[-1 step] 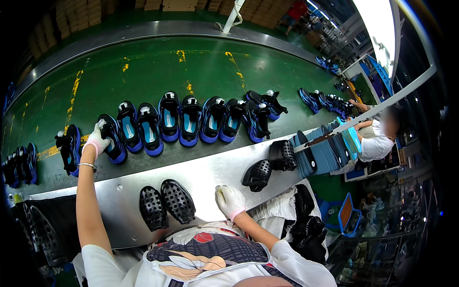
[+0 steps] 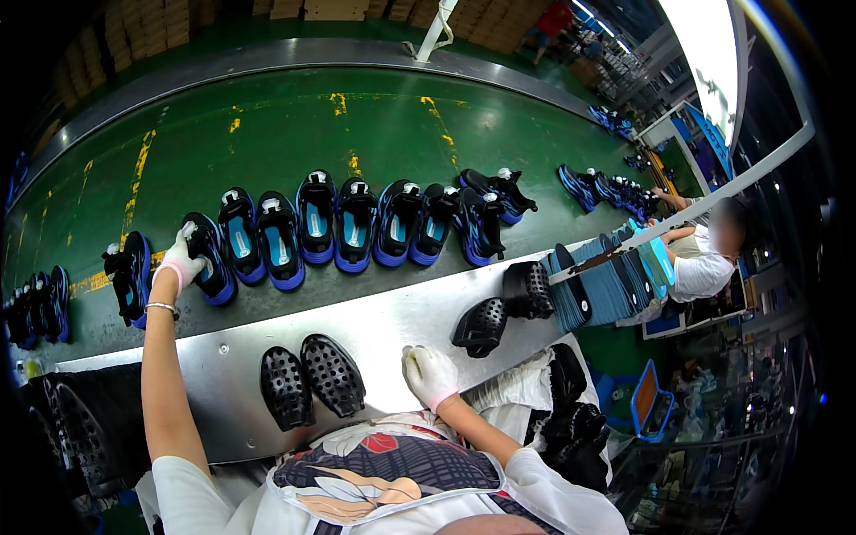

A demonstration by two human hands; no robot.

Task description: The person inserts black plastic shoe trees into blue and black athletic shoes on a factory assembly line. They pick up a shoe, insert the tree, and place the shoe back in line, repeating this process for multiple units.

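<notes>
My left hand (image 2: 181, 260), in a white glove with a pink cuff, reaches out to the row on the green surface. Its fingers close on the tongue and collar of a black sneaker (image 2: 214, 278) with a blue-purple sole. Beside that one, several matching sneakers (image 2: 353, 227) stand side by side, light-blue insoles showing inside some. Over the metal table (image 2: 223, 379) my right hand (image 2: 430, 374), gloved too, is curled closed; whatever it may hold is hidden. Two black perforated shoe forms (image 2: 308, 379) lie on the metal to its left.
More black shoe forms (image 2: 481, 326) sit right of my right hand, beside a stack of blue insoles (image 2: 599, 290). A co-worker (image 2: 700, 267) is at the far right. Another sneaker (image 2: 134, 281) stands left of my left hand. A white metal bar (image 2: 758, 169) slants across the right.
</notes>
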